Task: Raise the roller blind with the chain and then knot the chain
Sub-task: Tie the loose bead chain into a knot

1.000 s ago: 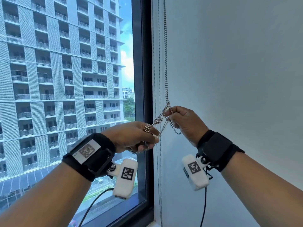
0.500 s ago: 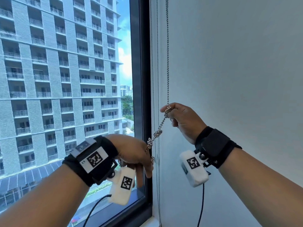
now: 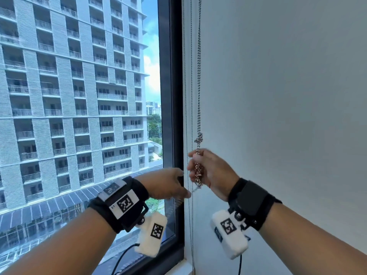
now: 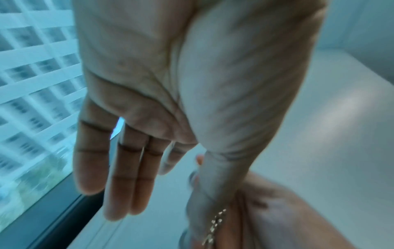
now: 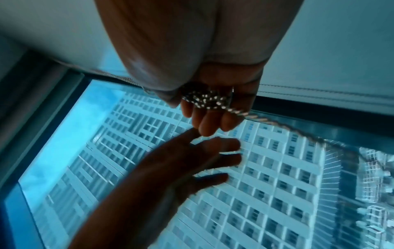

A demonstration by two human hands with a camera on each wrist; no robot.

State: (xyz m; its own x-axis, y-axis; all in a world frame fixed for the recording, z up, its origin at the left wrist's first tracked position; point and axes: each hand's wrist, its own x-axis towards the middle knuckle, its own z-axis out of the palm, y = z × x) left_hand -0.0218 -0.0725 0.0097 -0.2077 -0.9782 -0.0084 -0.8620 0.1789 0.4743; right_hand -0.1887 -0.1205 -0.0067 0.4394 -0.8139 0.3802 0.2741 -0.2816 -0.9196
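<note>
Here we see the chain [image 3: 199, 80] hanging straight down beside the black window frame [image 3: 170, 96], against the pale wall [image 3: 278, 96]. A knot [image 3: 198, 138] sits in it just above our right hand [image 3: 208, 171]. That hand is curled round a bunched length of the chain, the beads gathered in the palm, as the right wrist view shows too [image 5: 204, 99]. Our left hand [image 3: 166, 184] is slack, fingers [image 4: 119, 176] straight and slightly spread, grasping nothing; it hovers just beside the right hand, near the frame, fingertips close to the right hand's fingers. Two thinner cords [image 3: 188, 215] run down the wall edge past both hands. Through the glass stands a tall block of flats [image 3: 69, 86]. Both wrists carry black straps with white tagged cameras.
</note>
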